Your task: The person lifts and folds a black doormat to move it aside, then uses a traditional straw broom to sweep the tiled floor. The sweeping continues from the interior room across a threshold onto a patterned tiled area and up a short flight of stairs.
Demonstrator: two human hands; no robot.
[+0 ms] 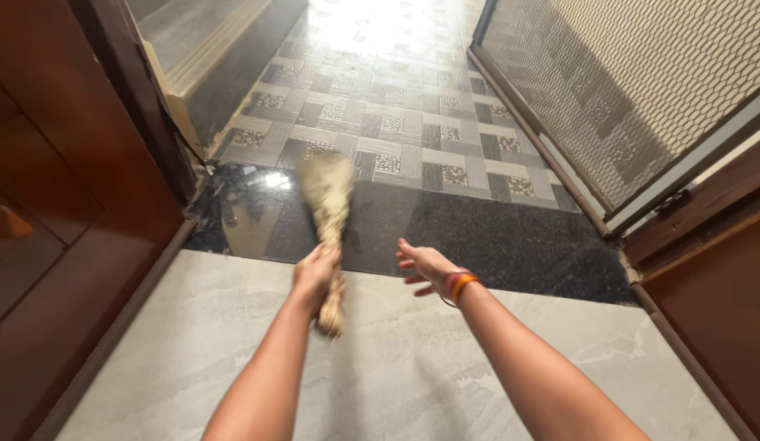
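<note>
At the doorway, left hand (316,273) grips a short broom (329,214), its blurred bristles over the dark threshold (511,237); right hand (429,267) hangs empty, fingers spread; patterned tiles (413,114) beyond look unswept

A dark speckled granite threshold (494,233) is seen across the doorway — bordered on its near side by pale marble flooring (396,367), beyond it by grey patterned tiles (396,122), to its left by a brown wooden door (61,204) and to its right by a mesh screen door (641,90).
</note>
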